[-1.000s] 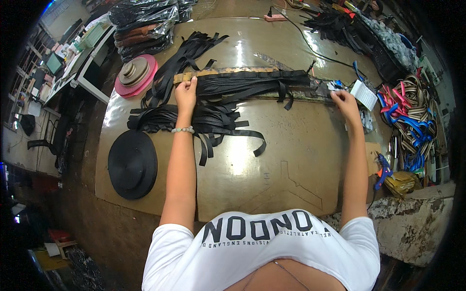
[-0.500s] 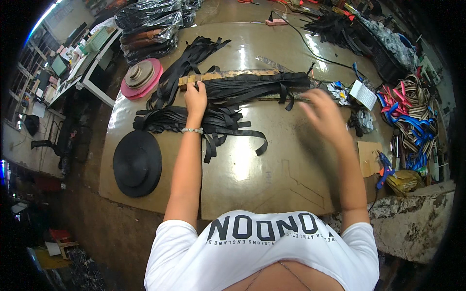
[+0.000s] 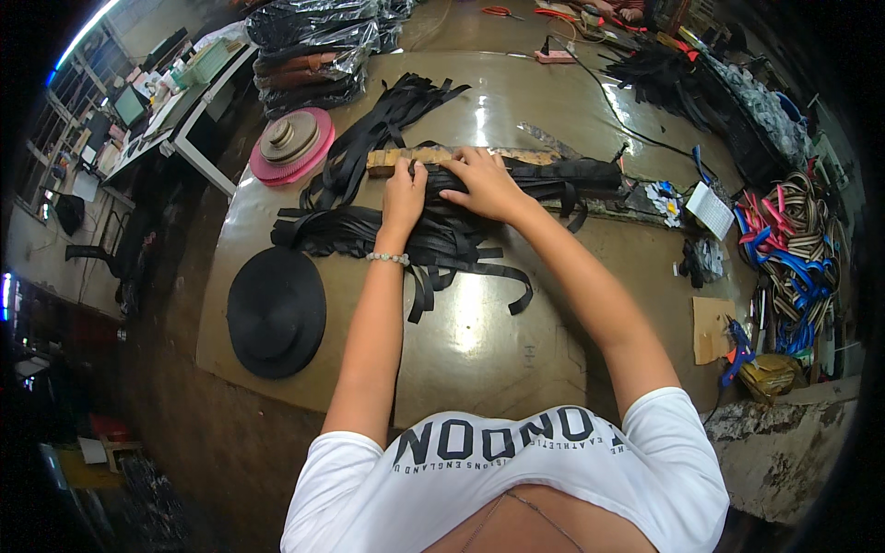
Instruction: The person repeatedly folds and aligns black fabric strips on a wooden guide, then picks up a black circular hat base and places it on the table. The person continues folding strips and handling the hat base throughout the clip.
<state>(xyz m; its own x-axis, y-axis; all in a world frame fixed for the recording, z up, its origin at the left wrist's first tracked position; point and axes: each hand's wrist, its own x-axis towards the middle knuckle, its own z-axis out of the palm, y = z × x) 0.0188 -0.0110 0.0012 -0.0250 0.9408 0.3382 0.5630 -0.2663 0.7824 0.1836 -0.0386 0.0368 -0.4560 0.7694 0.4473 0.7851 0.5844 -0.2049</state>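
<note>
Pressing down side by side, both hands rest on a bundle of flat black webbing straps point(image 3: 516, 180) that lies crosswise along a long wooden measuring stick point(image 3: 396, 158) on the glossy brown counter point(image 3: 479, 341). The left hand point(image 3: 406, 189) lies palm-down on the bundle near the stick's left end, fingers curled over the straps; a beaded bracelet point(image 3: 388, 259) sits at its wrist. The right hand point(image 3: 484, 182) lies just beside it, fingers spread flat across the same straps. Neither hand lifts anything, and I cannot tell whether either pinches a single strap. The straps seem laid against the stick so that their ends line up to one length, and the flat palms appear to keep them from sliding.

Nearer the person, a second heap of loose black straps point(image 3: 369, 235) sprawls under the left forearm, with a few ends trailing toward the counter's middle. More black straps point(image 3: 387, 115) fan out beyond the stick. A large black round roll of webbing point(image 3: 277, 311) lies flat at the counter's left edge, and a pink-rimmed spool point(image 3: 291, 143) sits farther back. At the right, well apart from the hands, hangs a tangle of striped red, blue and tan straps point(image 3: 788, 244), with a small white paper pad point(image 3: 710, 209) near it.
</note>
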